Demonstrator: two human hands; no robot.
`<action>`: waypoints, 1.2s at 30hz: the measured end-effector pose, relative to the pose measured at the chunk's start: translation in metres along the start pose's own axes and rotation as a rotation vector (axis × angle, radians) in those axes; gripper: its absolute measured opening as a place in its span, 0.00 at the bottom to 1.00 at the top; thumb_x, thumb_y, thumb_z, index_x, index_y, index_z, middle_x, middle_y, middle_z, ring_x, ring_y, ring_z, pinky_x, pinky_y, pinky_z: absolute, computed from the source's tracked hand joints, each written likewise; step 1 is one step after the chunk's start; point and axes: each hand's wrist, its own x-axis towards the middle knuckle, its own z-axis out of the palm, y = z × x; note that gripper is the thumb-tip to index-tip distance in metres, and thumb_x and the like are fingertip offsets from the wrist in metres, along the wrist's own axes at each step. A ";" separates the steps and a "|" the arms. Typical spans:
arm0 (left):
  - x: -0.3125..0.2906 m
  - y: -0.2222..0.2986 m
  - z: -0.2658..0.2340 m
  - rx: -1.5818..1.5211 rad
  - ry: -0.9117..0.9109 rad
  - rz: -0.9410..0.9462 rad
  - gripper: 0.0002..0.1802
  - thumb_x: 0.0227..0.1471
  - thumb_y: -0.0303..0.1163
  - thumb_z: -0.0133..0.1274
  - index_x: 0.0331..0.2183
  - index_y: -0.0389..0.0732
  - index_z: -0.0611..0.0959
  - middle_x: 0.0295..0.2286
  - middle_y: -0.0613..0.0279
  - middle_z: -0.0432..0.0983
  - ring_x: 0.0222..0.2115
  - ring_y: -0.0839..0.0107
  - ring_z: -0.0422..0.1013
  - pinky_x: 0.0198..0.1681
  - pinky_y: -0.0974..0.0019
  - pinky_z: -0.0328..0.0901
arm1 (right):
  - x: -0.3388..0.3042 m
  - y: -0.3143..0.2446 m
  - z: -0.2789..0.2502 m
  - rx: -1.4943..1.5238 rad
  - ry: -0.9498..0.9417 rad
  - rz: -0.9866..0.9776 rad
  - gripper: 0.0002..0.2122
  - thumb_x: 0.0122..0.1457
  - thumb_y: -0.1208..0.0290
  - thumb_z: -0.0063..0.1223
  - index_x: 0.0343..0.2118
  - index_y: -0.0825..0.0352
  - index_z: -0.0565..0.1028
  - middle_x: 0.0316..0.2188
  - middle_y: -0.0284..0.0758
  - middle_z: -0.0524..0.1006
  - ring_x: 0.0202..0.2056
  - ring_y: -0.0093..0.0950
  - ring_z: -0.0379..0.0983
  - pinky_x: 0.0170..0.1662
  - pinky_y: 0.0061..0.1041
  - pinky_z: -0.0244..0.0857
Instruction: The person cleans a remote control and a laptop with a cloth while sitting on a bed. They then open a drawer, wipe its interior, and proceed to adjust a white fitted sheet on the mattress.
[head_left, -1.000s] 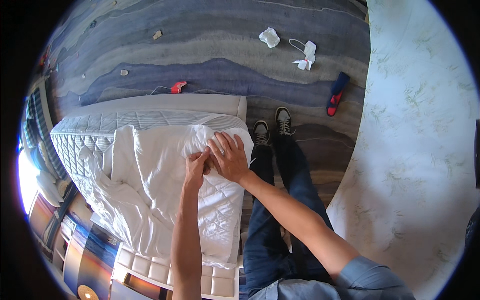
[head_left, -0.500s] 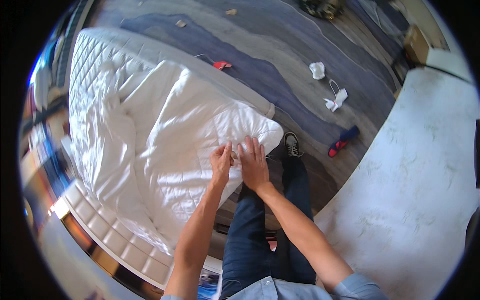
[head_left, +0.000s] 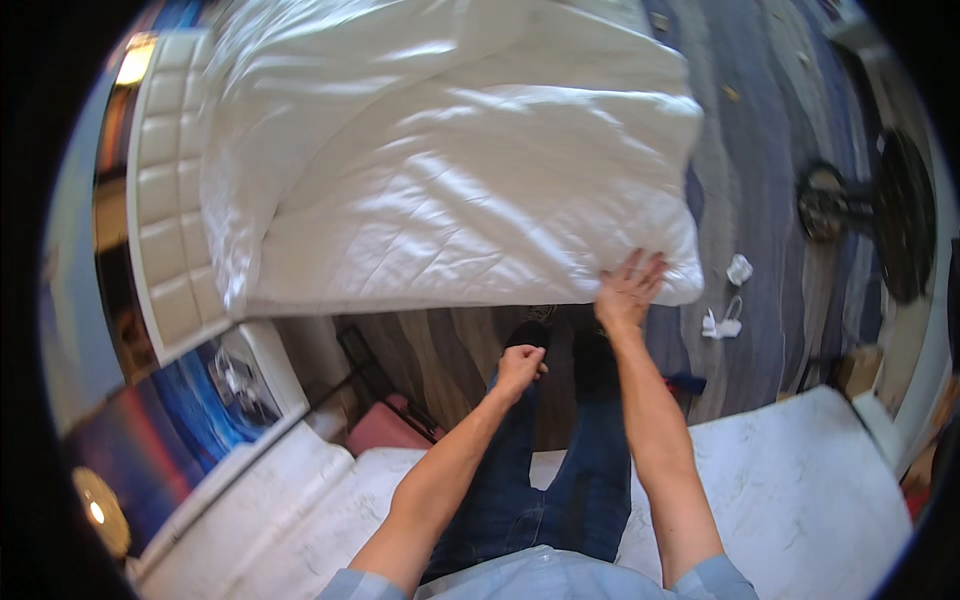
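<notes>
White quilt runs from headboard toward the right hand, spread on its near corner; left hand, fingers curled together, has moved past its edge, beside open floor.

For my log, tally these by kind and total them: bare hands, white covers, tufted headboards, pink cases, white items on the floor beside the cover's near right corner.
Bare hands: 2, left hand and right hand
White cover: 1
Tufted headboard: 1
Pink case: 1
White floor items: 2, crumpled one and looped one
Total: 7
</notes>
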 end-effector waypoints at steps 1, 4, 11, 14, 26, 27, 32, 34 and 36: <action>0.000 -0.020 -0.003 -0.028 -0.004 0.022 0.15 0.54 0.38 0.53 0.29 0.36 0.84 0.19 0.63 0.79 0.18 0.78 0.73 0.24 0.72 0.68 | -0.003 -0.002 0.002 -0.048 0.026 -0.035 0.41 0.57 0.52 0.50 0.64 0.73 0.45 0.65 0.61 0.36 0.66 0.59 0.31 0.64 0.55 0.33; -0.007 -0.036 -0.014 -0.046 0.026 0.052 0.14 0.54 0.38 0.53 0.28 0.37 0.84 0.19 0.62 0.79 0.18 0.77 0.74 0.23 0.72 0.68 | -0.003 -0.002 0.013 -0.142 0.034 -0.003 0.40 0.58 0.52 0.48 0.65 0.73 0.45 0.65 0.60 0.37 0.66 0.57 0.31 0.65 0.52 0.31; 0.001 -0.073 -0.072 -0.310 0.014 0.073 0.12 0.55 0.35 0.53 0.30 0.36 0.83 0.21 0.62 0.79 0.19 0.77 0.72 0.25 0.72 0.68 | -0.001 0.011 0.028 -0.401 0.094 0.034 0.35 0.61 0.50 0.42 0.65 0.68 0.49 0.64 0.59 0.46 0.65 0.53 0.43 0.63 0.49 0.44; 0.007 -0.109 -0.123 -0.385 0.011 0.055 0.12 0.54 0.35 0.53 0.30 0.36 0.84 0.21 0.62 0.79 0.19 0.76 0.73 0.25 0.72 0.68 | -0.017 -0.050 0.022 -0.416 -0.085 0.182 0.36 0.56 0.58 0.48 0.64 0.67 0.50 0.62 0.61 0.50 0.64 0.56 0.43 0.64 0.48 0.41; 0.023 -0.304 -0.429 -0.851 0.400 -0.248 0.12 0.57 0.35 0.49 0.32 0.38 0.82 0.23 0.63 0.79 0.18 0.78 0.69 0.18 0.74 0.61 | -0.213 -0.512 0.154 -0.283 -0.240 -0.480 0.38 0.56 0.49 0.51 0.65 0.61 0.52 0.63 0.63 0.42 0.60 0.72 0.40 0.60 0.61 0.43; 0.026 -0.319 -0.442 -0.889 0.426 -0.239 0.12 0.56 0.36 0.50 0.32 0.38 0.82 0.22 0.63 0.79 0.18 0.78 0.70 0.17 0.73 0.61 | -0.225 -0.537 0.163 -0.302 -0.321 -0.513 0.40 0.56 0.46 0.50 0.66 0.61 0.48 0.64 0.62 0.39 0.60 0.72 0.38 0.57 0.67 0.43; 0.034 -0.348 -0.486 -0.945 0.443 -0.192 0.12 0.56 0.35 0.51 0.32 0.37 0.83 0.22 0.62 0.79 0.17 0.78 0.70 0.17 0.72 0.62 | -0.228 -0.566 0.201 -0.464 -0.348 -0.392 0.45 0.55 0.39 0.46 0.67 0.62 0.42 0.65 0.61 0.33 0.61 0.72 0.33 0.53 0.73 0.41; 0.034 -0.355 -0.495 -0.974 0.435 -0.206 0.11 0.56 0.34 0.51 0.32 0.37 0.83 0.21 0.62 0.79 0.17 0.78 0.70 0.18 0.73 0.62 | -0.224 -0.567 0.202 -0.465 -0.386 -0.401 0.46 0.55 0.38 0.46 0.67 0.63 0.41 0.65 0.61 0.33 0.61 0.72 0.32 0.53 0.73 0.42; 0.033 -0.359 -0.496 -0.966 0.406 -0.254 0.11 0.56 0.34 0.51 0.32 0.37 0.83 0.21 0.62 0.79 0.17 0.78 0.70 0.18 0.73 0.63 | -0.219 -0.572 0.203 -0.523 -0.413 -0.369 0.47 0.54 0.38 0.47 0.67 0.62 0.40 0.65 0.61 0.33 0.61 0.72 0.33 0.52 0.73 0.42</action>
